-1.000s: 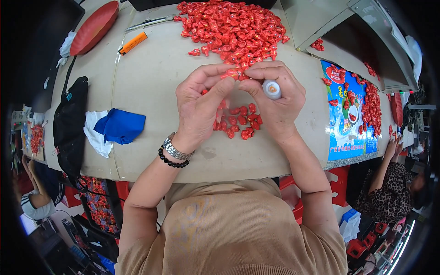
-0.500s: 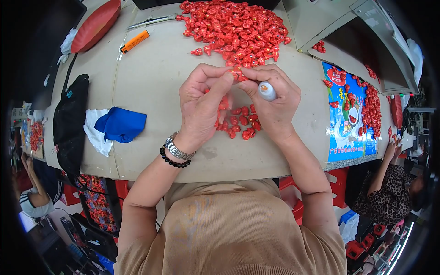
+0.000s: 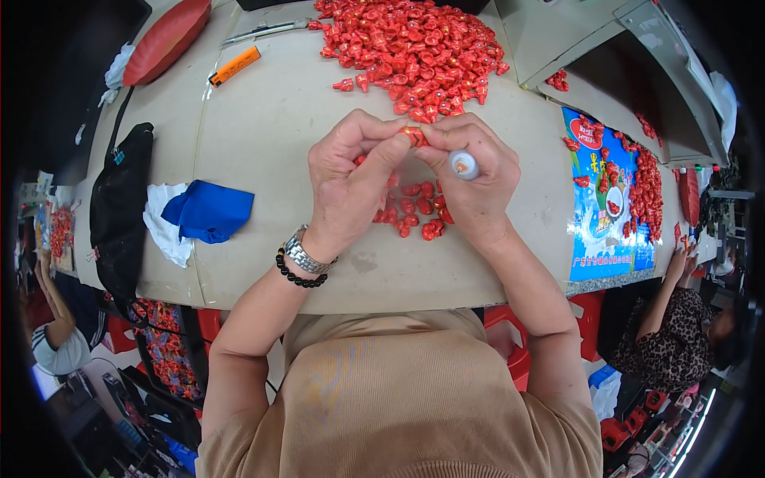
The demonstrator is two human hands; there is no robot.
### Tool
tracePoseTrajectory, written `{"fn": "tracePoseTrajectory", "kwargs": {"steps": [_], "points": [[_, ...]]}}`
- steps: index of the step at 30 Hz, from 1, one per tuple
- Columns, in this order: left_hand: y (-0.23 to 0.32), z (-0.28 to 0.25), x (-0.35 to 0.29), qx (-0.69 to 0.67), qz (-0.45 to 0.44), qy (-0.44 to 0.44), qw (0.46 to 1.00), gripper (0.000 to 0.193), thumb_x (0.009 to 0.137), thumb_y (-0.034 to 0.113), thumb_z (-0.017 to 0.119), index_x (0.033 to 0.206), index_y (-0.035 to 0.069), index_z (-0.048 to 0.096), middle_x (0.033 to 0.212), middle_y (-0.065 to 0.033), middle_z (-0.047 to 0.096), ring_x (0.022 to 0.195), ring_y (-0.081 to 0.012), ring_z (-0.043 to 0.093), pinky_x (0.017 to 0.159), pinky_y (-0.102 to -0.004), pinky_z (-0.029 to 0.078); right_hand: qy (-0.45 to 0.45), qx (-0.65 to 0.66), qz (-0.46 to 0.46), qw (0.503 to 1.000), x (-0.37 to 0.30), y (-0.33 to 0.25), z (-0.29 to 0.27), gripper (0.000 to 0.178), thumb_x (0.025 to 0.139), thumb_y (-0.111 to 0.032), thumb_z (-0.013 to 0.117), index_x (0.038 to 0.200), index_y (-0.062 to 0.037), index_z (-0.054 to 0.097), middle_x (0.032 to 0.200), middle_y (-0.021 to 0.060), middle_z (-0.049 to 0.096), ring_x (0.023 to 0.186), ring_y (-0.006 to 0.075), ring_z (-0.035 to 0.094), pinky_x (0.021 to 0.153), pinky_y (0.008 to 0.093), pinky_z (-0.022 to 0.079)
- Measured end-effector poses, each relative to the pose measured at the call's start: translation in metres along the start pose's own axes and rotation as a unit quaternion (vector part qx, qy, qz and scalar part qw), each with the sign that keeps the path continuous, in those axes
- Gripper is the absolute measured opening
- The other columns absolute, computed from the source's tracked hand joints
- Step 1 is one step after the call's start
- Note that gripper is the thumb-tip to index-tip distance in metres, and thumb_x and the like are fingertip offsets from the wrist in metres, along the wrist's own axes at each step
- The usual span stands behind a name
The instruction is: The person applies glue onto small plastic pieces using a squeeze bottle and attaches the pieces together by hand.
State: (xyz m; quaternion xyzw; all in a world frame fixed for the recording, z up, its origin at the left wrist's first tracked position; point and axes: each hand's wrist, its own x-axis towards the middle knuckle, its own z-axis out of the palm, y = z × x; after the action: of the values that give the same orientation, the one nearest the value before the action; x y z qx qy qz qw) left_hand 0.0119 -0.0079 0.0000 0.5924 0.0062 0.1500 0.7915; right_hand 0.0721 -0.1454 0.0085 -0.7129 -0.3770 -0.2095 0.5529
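Between the fingertips of both hands is a small red moulded piece [image 3: 415, 136] with gold marks. My left hand [image 3: 351, 179], with a metal watch and a black bead bracelet at its wrist, pinches it from the left. From the right, the thumb and forefinger of my right hand [image 3: 486, 179] grip the same piece. A pale tube-like bottle [image 3: 464, 165] with a brownish tip is tucked in my right hand. Below and between the hands lies a loose group of red pieces [image 3: 409, 207], partly covered by my left hand. Beyond my fingers spreads a large heap of similar red pieces [image 3: 410, 56].
To the left are a blue cloth [image 3: 209, 211], a black pouch [image 3: 121, 207], an orange stick-shaped item [image 3: 235, 66], a slim metal tool [image 3: 267, 31] and a red dish [image 3: 169, 40]. More red pieces lie on a blue printed sheet [image 3: 590, 247] beside a grey metal box [image 3: 558, 40].
The red piece is turned a little, showing more of its gold marks. The bottle has tilted slightly with my right hand. Both hands keep nearly the same place.
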Motion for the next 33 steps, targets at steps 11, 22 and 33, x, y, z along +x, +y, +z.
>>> {"fn": "tracePoseTrajectory", "kwargs": {"steps": [11,22,33], "points": [[0.009,0.005,0.000,-0.014,-0.021,-0.007,1.000,0.016,0.090,0.005,0.060,0.105,0.000,0.058,0.079,-0.0037,0.066,0.056,-0.0014,0.050,0.044,-0.0157,0.036,0.003,0.033,0.068,0.997,0.003,-0.008,-0.008,0.020,0.065,0.008,0.073,0.081,0.0008,0.064,0.076,0.0106,0.063,0.071,0.0210,0.064,0.062,0.0291,0.051],[0.006,-0.016,0.026,-0.472,-0.260,0.028,0.842,0.039,0.097,0.034,0.047,0.114,-0.001,0.053,0.107,-0.0178,0.059,0.072,-0.0152,0.050,0.038,-0.0164,0.034,0.052,-0.300,0.313,0.900,0.048,0.040,-0.130,0.017,0.073,-0.014,0.075,0.086,-0.0046,0.070,0.071,0.0130,0.065,0.065,0.0221,0.063,0.062,0.0357,0.047],[0.014,-0.022,0.017,-0.486,-0.285,0.073,0.823,0.016,0.090,0.013,0.051,0.101,0.003,0.057,0.090,-0.0120,0.062,0.070,-0.0148,0.058,0.043,-0.0204,0.037,-0.085,-0.485,0.320,0.810,0.017,0.103,-0.197,0.036,0.072,-0.017,0.074,0.103,-0.0013,0.066,0.091,0.0190,0.067,0.083,0.0311,0.065,0.073,0.0407,0.048]]}}
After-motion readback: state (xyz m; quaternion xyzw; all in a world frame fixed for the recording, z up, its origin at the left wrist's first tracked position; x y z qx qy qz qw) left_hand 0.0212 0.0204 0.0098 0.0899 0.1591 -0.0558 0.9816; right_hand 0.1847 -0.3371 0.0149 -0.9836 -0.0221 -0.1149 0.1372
